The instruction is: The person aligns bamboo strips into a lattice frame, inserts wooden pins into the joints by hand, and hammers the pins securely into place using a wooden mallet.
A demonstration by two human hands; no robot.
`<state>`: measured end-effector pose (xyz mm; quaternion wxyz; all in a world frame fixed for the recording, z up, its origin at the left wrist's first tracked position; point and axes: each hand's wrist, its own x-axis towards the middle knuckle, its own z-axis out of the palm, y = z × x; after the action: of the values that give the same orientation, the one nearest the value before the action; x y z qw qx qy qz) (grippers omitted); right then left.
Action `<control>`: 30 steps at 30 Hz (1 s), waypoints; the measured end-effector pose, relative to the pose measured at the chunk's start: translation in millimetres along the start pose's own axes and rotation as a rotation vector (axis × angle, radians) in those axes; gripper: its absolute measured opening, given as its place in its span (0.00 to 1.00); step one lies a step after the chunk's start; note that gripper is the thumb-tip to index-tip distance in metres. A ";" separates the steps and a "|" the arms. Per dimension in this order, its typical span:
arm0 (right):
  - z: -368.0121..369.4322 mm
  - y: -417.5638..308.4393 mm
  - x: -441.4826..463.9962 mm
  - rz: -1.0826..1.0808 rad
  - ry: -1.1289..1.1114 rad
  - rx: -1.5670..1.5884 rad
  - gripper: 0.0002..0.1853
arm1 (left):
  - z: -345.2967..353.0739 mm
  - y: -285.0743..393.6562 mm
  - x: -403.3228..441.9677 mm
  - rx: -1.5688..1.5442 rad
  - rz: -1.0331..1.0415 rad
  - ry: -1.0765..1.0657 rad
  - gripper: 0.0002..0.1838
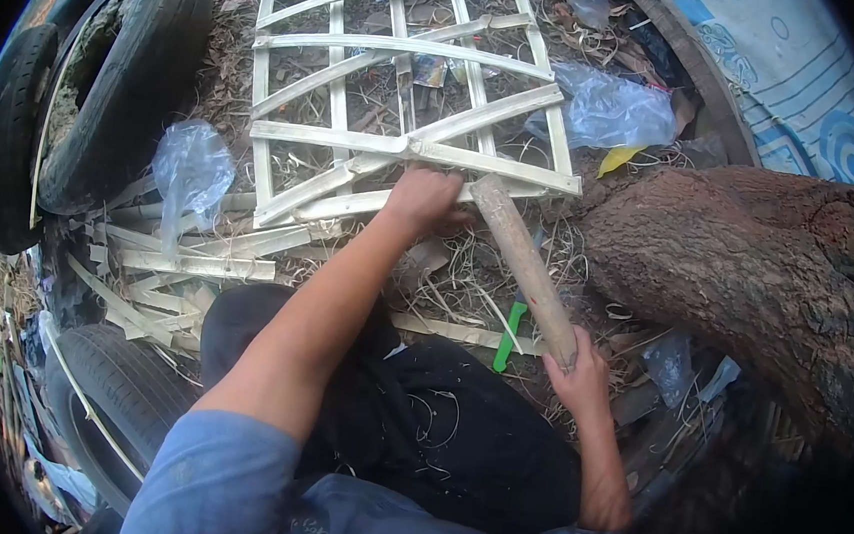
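A lattice of pale bamboo strips (327,139) lies on the ground in front of me, its strips crossing straight and diagonally. My left hand (424,199) is closed at its near edge, just below where several strips meet; the fingertips are partly hidden. In my right hand (579,371) is the lower end of a thick round wooden stick (525,265). The stick slants up and left, and its far end reaches the lattice's near edge, close to my left hand. A bright green handle (510,336) stands out on the ground left of the stick.
Old tyres (146,74) stand at the left, with another tyre (121,394) lower down. A thick tree trunk (737,281) lies at the right. Loose bamboo strips (196,265), plastic bags (610,111) and dry shavings litter the ground. A blue patterned sheet (793,75) is at upper right.
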<state>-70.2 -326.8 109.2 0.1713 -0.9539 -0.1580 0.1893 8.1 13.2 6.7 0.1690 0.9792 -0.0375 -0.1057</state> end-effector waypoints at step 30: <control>-41.9 15.8 -30.7 0.184 0.006 0.286 0.30 | 17.0 -10.9 -4.7 -0.044 0.115 0.229 0.23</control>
<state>-76.1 -363.3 148.9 0.2876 -0.9308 -0.0411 0.2217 0.3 18.5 -11.7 0.1994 0.9772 -0.0716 0.0159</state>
